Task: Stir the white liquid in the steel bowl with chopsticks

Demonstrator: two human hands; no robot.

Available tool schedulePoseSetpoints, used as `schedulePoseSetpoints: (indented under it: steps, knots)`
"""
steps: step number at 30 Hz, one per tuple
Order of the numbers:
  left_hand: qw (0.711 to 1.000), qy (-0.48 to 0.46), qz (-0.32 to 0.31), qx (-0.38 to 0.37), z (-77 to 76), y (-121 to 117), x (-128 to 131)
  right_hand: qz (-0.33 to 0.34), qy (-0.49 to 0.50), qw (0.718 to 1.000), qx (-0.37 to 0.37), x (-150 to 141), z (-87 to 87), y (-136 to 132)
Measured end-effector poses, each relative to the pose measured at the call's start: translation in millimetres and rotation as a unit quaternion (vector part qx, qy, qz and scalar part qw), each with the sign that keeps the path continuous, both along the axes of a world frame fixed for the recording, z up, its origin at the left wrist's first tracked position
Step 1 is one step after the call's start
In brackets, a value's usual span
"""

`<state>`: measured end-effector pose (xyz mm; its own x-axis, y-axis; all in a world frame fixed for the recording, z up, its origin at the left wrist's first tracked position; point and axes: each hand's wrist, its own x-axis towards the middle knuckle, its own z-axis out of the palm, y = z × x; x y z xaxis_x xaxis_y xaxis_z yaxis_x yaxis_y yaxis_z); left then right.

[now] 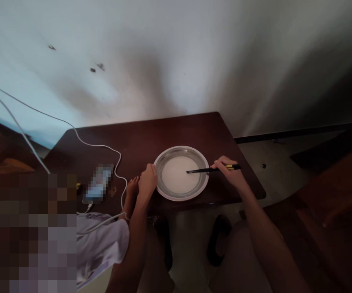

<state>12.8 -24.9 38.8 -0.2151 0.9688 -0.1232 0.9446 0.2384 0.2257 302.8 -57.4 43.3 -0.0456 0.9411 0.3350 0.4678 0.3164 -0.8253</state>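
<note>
A round metal plate (198, 156) holding a white liquid or batter sits near the front edge of a dark wooden table (151, 136). My left hand (147, 182) is closed against the plate's left rim, steadying it. My right hand (229, 171) is closed around a dark pair of chopsticks (208, 169) with yellow bands near the grip. Their tips reach into the white contents near the plate's middle.
A blurred phone-like object (99, 183) lies left of the plate with a white cable (102, 145) running across the table. Another person's foot (132, 191) rests on the table edge beside my left hand. A pale wall stands behind; dark sandals lie on the floor below.
</note>
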Motion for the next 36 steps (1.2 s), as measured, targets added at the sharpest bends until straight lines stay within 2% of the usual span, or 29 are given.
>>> schedulePoseSetpoints:
  steps: [5,11,16,21,27,32,36]
  knots:
    - [1.000,-0.006,0.004,0.008,-4.1,1.6,-2.3,0.057,-0.018,0.998,-0.014,-2.4,-2.7,-0.3]
    - [1.000,-0.021,-0.004,0.021,-5.0,2.4,-3.7,-0.002,0.001,1.000,-0.006,2.1,-1.4,0.2]
    - [0.999,-0.035,-0.004,0.029,-5.4,2.7,-4.3,0.051,-0.024,0.998,-0.011,-2.5,-1.8,-0.2]
    - [0.999,-0.031,-0.006,0.029,-6.0,2.4,-3.9,0.004,-0.010,1.000,-0.009,1.1,-2.1,0.4]
    - [0.999,-0.028,-0.002,0.030,-5.8,1.9,-3.9,0.064,-0.014,0.998,-0.018,-2.5,-3.0,0.0]
    - [0.999,-0.030,-0.002,0.028,-5.4,1.6,-3.5,0.002,0.003,1.000,-0.006,2.6,2.1,0.2]
    - [0.999,-0.026,-0.005,0.028,-6.2,0.7,-4.6,0.045,0.002,0.999,-0.027,0.6,0.5,0.0]
